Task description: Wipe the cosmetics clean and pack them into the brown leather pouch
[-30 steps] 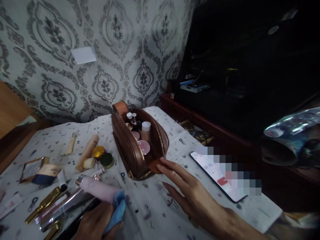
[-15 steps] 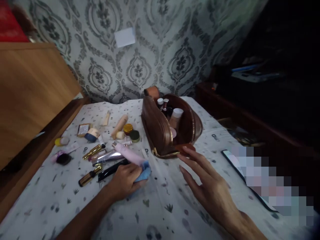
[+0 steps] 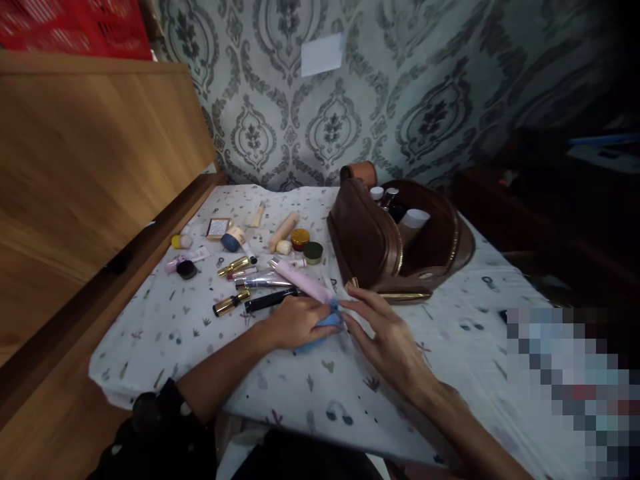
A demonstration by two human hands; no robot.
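My left hand (image 3: 295,322) is closed round a pink tube (image 3: 303,281) and a blue cloth (image 3: 325,325) on the white patterned table cover (image 3: 165,330). My right hand (image 3: 387,337) lies beside it with fingers spread, its fingertips touching the blue cloth. An open brown leather pouch (image 3: 370,243) stands just behind both hands, with bottles and a white-capped jar (image 3: 414,220) inside it.
Several cosmetics lie left of the pouch: gold lipstick tubes (image 3: 231,267), a black pencil (image 3: 270,300), a gold-lidded jar (image 3: 300,238), a green-lidded jar (image 3: 313,251), a beige stick (image 3: 283,231), a compact (image 3: 219,227). A wooden panel (image 3: 85,173) borders the left. Dark furniture stands at the right.
The view has swung left and pulled back. My right hand left the pouch's front end and moved over to the blue cloth beside my left hand, which still holds the tube.
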